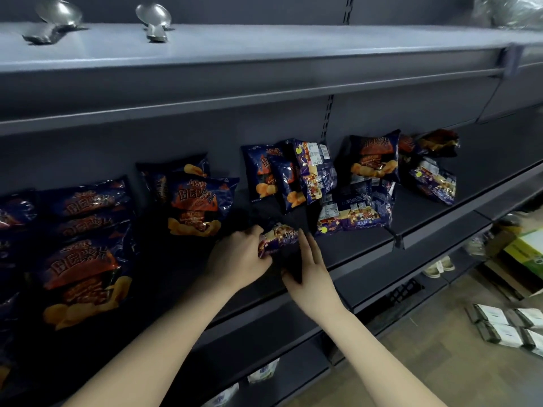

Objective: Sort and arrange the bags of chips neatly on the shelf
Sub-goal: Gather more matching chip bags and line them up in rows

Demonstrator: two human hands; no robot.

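Note:
Dark blue chip bags lie scattered along the dark shelf [361, 254]. Between my two hands sits one small bag [279, 237], back side up. My left hand [238, 259] grips its left edge and my right hand [308, 271] holds its right side. Left of my hands, a front-facing bag [197, 204] leans upright, and a row of bags [85, 259] lies flat at the far left. Behind my hands, three bags [289, 174] stand leaning against the back wall. To the right, a bag [355, 210] lies back side up under an upright one [374, 157].
Two more bags [432, 165] sit at the far right of the shelf. Large metal ladles [154, 22] rest on the shelf above. Lower shelves hold white packets [264, 373]. On the floor at right are cardboard boxes [526, 254] and wrapped packs [505, 324].

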